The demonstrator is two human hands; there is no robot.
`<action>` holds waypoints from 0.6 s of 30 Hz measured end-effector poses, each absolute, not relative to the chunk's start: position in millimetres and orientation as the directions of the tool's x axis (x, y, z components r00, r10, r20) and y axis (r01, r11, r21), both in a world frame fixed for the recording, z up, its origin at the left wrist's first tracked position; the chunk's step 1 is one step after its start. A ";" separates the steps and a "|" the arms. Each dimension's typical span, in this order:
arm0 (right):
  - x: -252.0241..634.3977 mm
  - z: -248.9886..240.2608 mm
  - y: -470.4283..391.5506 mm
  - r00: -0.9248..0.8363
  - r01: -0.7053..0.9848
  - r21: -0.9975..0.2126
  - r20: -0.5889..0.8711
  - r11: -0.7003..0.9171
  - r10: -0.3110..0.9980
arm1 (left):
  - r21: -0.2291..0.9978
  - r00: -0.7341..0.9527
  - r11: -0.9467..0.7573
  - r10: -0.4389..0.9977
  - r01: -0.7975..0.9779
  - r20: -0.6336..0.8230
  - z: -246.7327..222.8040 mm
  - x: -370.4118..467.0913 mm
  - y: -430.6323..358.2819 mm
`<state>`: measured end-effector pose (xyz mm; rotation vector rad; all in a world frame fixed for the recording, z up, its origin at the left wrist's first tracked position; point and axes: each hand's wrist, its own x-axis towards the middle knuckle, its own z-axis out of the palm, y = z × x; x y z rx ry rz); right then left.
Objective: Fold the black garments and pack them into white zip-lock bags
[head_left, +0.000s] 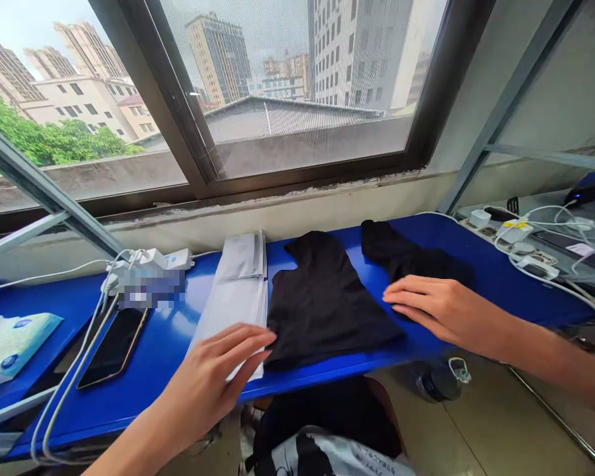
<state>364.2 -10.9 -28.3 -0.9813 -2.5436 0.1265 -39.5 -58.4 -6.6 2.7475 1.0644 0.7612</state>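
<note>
A black garment (322,304) lies flat on the blue table (173,330), its wide end towards me. My left hand (228,367) is at its left edge, over the white plastic bags (235,284), with thumb and fingers a little apart and nothing between them. My right hand (436,307) hovers right of the garment, fingers together and thumb slightly apart, holding nothing visible. Behind it a second black cloth (406,254) lies bunched up, partly hidden by that hand.
On the left are a dark phone (114,347), a tissue pack (17,344) and a power strip with white cables (151,261). More chargers and cables (525,238) lie at the right. Metal frame posts rise on both sides, before the window.
</note>
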 end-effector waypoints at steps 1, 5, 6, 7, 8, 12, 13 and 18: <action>349.0 -35.2 -4.4 -0.653 0.619 -0.240 0.371 0.748 0.660 | 0.234 0.623 -0.733 0.671 0.639 0.402 -14.5 -28.1 -50.3; 286.7 -78.7 37.9 -0.603 0.623 -0.302 0.402 0.721 0.689 | 0.091 0.612 -0.659 0.734 0.747 0.295 -58.7 19.3 4.8; 277.2 -90.9 47.1 -0.594 0.639 -0.303 0.389 0.706 0.704 | 0.062 0.597 -0.629 0.761 0.775 0.252 -69.2 27.0 17.7; 271.9 -102.0 53.7 -0.595 0.653 -0.294 0.371 0.698 0.713 | 0.050 0.571 -0.593 0.792 0.804 0.214 -77.4 31.8 28.6; 270.7 -111.6 57.3 -0.606 0.663 -0.277 0.348 0.695 0.716 | 0.065 0.542 -0.558 0.823 0.827 0.171 -82.6 33.6 37.6; 292.5 -129.9 46.5 -0.694 0.651 -0.199 0.235 0.733 0.680 | 0.261 0.471 -0.462 0.882 0.848 0.030 -74.0 19.7 68.5; 299.4 -130.3 41.3 -0.709 0.646 -0.192 0.208 0.739 0.674 | 0.301 0.472 -0.452 0.882 0.840 0.007 -67.5 14.7 78.2; 311.1 -127.2 28.4 -0.707 0.664 -0.177 0.165 0.726 0.687 | 0.507 0.592 -0.442 0.786 0.740 -0.180 -41.1 4.4 127.8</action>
